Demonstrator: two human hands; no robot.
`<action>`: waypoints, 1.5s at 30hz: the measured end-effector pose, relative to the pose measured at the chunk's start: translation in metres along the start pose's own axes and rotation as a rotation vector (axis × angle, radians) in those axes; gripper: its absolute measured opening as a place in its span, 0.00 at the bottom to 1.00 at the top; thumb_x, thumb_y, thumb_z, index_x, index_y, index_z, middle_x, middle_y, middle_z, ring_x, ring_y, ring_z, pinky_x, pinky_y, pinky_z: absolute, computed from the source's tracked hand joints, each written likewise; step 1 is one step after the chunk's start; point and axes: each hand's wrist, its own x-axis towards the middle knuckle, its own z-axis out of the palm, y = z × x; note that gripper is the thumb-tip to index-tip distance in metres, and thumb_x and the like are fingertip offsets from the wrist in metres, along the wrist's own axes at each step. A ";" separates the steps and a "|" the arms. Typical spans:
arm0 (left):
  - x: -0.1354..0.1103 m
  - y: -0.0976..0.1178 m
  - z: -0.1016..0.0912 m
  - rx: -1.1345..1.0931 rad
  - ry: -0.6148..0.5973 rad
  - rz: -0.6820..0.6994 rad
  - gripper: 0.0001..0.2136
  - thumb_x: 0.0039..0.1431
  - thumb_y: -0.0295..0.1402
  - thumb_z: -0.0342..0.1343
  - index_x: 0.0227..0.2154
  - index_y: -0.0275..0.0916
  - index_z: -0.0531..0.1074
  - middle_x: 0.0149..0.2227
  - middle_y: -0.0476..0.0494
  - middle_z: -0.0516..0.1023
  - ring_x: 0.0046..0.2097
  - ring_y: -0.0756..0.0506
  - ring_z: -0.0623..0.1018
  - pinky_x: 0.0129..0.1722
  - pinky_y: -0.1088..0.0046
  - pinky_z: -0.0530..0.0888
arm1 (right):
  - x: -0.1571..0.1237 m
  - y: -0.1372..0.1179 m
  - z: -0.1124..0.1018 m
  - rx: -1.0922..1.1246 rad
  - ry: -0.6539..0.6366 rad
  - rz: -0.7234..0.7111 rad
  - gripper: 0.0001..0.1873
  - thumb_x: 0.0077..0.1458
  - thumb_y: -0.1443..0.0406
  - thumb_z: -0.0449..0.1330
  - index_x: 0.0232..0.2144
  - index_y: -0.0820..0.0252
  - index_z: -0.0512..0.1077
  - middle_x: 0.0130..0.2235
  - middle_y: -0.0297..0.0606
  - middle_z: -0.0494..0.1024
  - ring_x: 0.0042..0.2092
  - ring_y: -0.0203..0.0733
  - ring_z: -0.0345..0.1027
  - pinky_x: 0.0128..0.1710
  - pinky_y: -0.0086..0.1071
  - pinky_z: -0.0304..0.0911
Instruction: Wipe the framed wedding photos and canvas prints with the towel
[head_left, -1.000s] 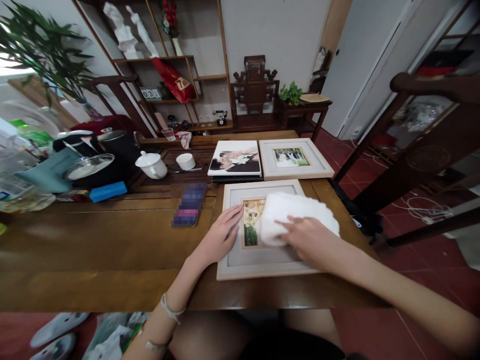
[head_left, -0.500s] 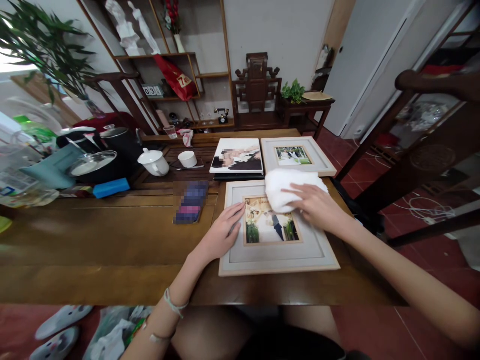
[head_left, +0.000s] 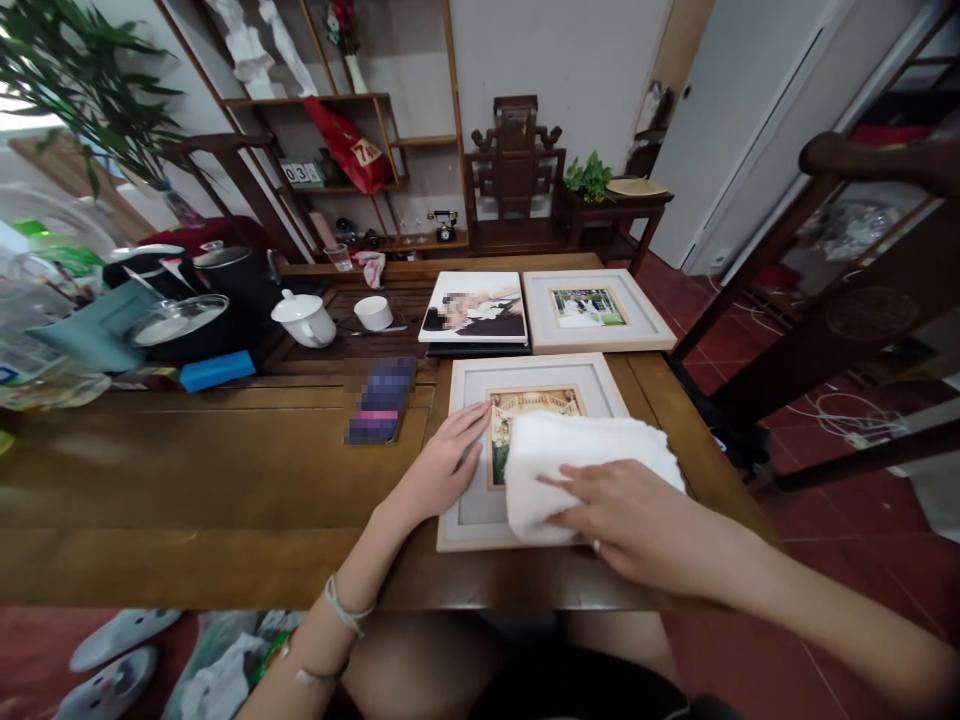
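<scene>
A light wooden picture frame [head_left: 469, 530] with a wide pale mat lies flat near the table's front edge. Its small photo [head_left: 536, 400] is partly covered by a folded white cloth [head_left: 592, 440]. My right hand [head_left: 622, 515] grips and presses this cloth against the lower right of the frame. On the frame's left side rests my left hand [head_left: 450, 460], fingers stretched out flat, holding nothing. Behind lie a second framed photo [head_left: 589, 308] and a white-edged photo panel [head_left: 476, 308] on top of something dark.
A phone with a blurred screen [head_left: 381, 402] lies left of the frame. Further left are a lidded white cup [head_left: 306, 322], a small white bowl [head_left: 373, 313], a blue block [head_left: 217, 371] and a dark kettle [head_left: 234, 285]. A wooden chair [head_left: 817, 290] stands at the right.
My right hand has drawn the white cloth from the frame's upper right down towards me, over the photo's lower right. My left hand has stayed in place on the frame.
</scene>
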 end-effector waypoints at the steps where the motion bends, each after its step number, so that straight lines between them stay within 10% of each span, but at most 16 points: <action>1: 0.000 0.000 0.000 0.004 -0.004 -0.002 0.22 0.67 0.29 0.42 0.62 0.38 0.58 0.64 0.36 0.60 0.66 0.41 0.59 0.65 0.53 0.59 | -0.004 -0.005 -0.001 0.038 -0.006 -0.023 0.25 0.46 0.76 0.55 0.45 0.51 0.76 0.58 0.38 0.70 0.51 0.51 0.71 0.44 0.43 0.69; 10: 0.000 0.001 -0.001 0.006 -0.011 -0.014 0.22 0.67 0.29 0.42 0.63 0.39 0.57 0.65 0.37 0.60 0.66 0.40 0.59 0.64 0.51 0.60 | 0.004 0.083 0.024 -0.163 0.251 0.121 0.31 0.42 0.83 0.51 0.45 0.56 0.75 0.62 0.41 0.64 0.64 0.53 0.52 0.61 0.53 0.52; 14: 0.000 0.002 -0.002 0.000 0.001 -0.012 0.22 0.67 0.30 0.42 0.63 0.40 0.57 0.65 0.38 0.60 0.66 0.40 0.60 0.64 0.51 0.60 | 0.017 0.116 0.022 -0.348 0.338 0.227 0.27 0.49 0.82 0.51 0.48 0.61 0.73 0.63 0.48 0.61 0.64 0.58 0.52 0.55 0.54 0.59; 28: -0.001 0.000 -0.001 -0.003 -0.011 -0.018 0.23 0.66 0.28 0.42 0.63 0.40 0.56 0.65 0.38 0.60 0.66 0.41 0.59 0.65 0.53 0.59 | -0.011 0.007 0.006 0.020 -0.008 -0.020 0.38 0.39 0.80 0.52 0.52 0.50 0.71 0.64 0.40 0.60 0.59 0.52 0.62 0.51 0.44 0.65; 33: -0.001 0.001 -0.003 -0.012 -0.004 -0.018 0.23 0.66 0.28 0.42 0.63 0.40 0.57 0.65 0.38 0.60 0.66 0.40 0.59 0.64 0.51 0.60 | -0.011 0.036 -0.011 -0.143 0.139 0.106 0.37 0.41 0.81 0.51 0.51 0.48 0.73 0.56 0.43 0.72 0.51 0.52 0.71 0.46 0.43 0.67; 39: -0.001 0.002 -0.003 -0.024 0.007 -0.013 0.23 0.66 0.28 0.43 0.63 0.41 0.57 0.65 0.39 0.59 0.66 0.40 0.59 0.64 0.51 0.60 | 0.004 0.099 -0.023 -0.443 0.547 0.266 0.28 0.50 0.79 0.51 0.52 0.59 0.71 0.62 0.49 0.64 0.63 0.58 0.55 0.52 0.50 0.60; 45: -0.001 0.001 -0.003 -0.007 -0.006 -0.023 0.23 0.66 0.28 0.43 0.63 0.40 0.57 0.65 0.39 0.60 0.66 0.40 0.59 0.65 0.52 0.60 | 0.037 0.109 0.013 -0.422 0.277 0.231 0.32 0.48 0.80 0.52 0.55 0.58 0.69 0.60 0.49 0.66 0.60 0.54 0.60 0.51 0.47 0.60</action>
